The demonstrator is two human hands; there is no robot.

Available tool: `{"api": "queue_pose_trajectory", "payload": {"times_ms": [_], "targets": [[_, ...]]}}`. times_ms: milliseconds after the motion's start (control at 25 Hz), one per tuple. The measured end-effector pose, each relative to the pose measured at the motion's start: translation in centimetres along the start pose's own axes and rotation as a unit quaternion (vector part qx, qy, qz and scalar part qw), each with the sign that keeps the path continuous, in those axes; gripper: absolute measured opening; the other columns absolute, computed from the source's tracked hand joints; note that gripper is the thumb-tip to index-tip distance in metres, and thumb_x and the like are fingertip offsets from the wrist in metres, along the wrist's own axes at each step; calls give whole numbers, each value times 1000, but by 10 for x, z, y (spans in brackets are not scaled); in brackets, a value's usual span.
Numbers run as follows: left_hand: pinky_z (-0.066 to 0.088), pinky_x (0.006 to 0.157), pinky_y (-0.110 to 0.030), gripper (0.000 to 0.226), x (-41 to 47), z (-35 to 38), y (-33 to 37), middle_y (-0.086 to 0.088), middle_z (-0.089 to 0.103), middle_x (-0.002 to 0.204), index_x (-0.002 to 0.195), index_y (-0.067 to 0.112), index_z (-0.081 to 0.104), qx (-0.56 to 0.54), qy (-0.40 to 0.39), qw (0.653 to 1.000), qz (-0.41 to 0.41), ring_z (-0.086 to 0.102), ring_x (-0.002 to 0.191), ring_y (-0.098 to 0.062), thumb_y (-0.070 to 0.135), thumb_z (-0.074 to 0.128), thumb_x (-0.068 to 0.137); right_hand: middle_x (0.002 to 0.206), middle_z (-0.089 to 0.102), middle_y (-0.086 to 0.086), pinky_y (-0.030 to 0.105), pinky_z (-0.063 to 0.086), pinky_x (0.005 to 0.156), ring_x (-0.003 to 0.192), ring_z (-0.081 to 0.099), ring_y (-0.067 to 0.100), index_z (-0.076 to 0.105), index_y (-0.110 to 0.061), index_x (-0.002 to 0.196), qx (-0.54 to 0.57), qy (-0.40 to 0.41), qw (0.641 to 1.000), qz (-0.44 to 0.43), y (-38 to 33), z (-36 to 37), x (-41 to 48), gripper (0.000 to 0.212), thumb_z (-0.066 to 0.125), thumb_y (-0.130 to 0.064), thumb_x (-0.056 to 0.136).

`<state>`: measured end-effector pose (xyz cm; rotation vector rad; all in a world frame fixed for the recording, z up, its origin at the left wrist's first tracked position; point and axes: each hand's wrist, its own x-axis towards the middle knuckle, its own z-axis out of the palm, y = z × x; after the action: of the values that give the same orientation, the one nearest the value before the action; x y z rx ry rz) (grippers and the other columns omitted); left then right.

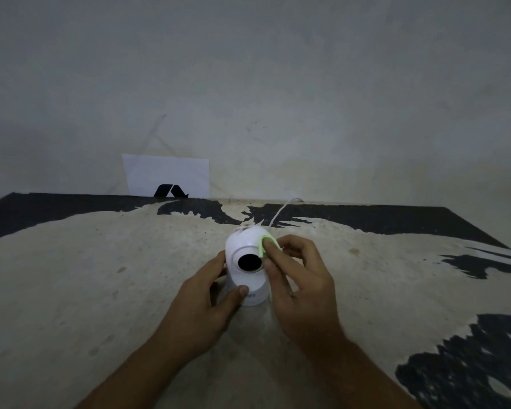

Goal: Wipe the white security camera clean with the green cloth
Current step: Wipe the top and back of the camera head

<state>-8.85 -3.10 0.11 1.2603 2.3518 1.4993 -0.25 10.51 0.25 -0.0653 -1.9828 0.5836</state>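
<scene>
The white security camera stands upright in the middle of the table, its round black lens facing me. My left hand grips its base from the left, thumb across the front. My right hand presses the green cloth against the right side of the camera's head, beside the lens. Only a small folded edge of the cloth shows past my fingers. A white cable runs from behind the camera toward the wall.
The table has a worn beige surface with black patches at the back and right. A white sheet of paper with a black logo leans against the grey wall at the back left.
</scene>
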Motion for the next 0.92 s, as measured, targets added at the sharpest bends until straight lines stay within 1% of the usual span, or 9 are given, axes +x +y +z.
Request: {"api": "queue_pose_trajectory", "payload": {"times_ms": [80,200,320,440,520,640,720,840,920], "targets": [[31,65,12,51,-1,1,1,46,34,104,116,54,25,-2,-2,1000,0,31,89,42,35,60,84,113,58,17,20,52,79,101,56,19,60,-2,122,-68,-51,994,-76,2,-5,2,32,53,-12,92],[32,65,11,49,-1,-1,4,45,36,102,113,57,27,-20,-6,1000,3,33,89,41,34,60,85,114,57,19,18,48,81,101,54,21,60,-3,122,-155,-104,974,-127,1,-9,4,36,41,-22,97],[33,67,10,48,-1,-2,5,44,40,103,118,54,31,-30,-5,999,11,35,90,39,36,60,83,114,58,18,17,45,82,101,52,20,60,-5,123,-194,-145,958,-152,-2,-8,4,35,49,-20,93],[32,68,11,50,-1,-3,4,43,40,104,111,60,29,-26,-5,1000,16,34,93,39,32,61,84,109,58,18,12,41,74,93,52,18,62,-5,121,-172,-150,964,-137,4,-22,10,34,48,-15,92],[30,69,12,51,-1,-3,4,44,37,106,109,61,27,-17,-7,1000,13,32,94,39,32,61,85,106,58,17,13,39,70,89,51,17,63,-4,120,-153,-147,969,-128,8,-29,10,33,50,-13,91],[31,69,12,50,0,-1,1,42,38,111,114,57,30,-21,-6,1000,11,35,94,38,33,61,84,109,59,19,13,44,76,94,52,17,61,-2,121,-174,-151,963,-141,3,-18,4,34,49,-14,92],[33,71,10,50,0,0,-1,36,44,118,122,52,32,-23,-5,1000,11,38,96,34,36,61,84,110,61,18,11,39,79,95,52,17,61,-2,121,-189,-158,957,-156,-3,-12,3,36,46,-18,92],[30,70,12,52,0,-2,-1,43,38,111,117,55,27,-17,-4,1000,14,34,94,38,33,61,84,106,58,17,11,39,71,89,51,16,63,-5,120,-159,-160,964,-141,7,-24,11,34,47,-14,92],[31,70,11,53,0,-2,-1,44,35,110,117,55,25,-15,-3,1000,15,33,94,38,33,61,85,104,56,15,19,43,62,84,48,15,65,-7,119,-126,-166,969,-131,16,-32,12,31,49,-14,93]]}}
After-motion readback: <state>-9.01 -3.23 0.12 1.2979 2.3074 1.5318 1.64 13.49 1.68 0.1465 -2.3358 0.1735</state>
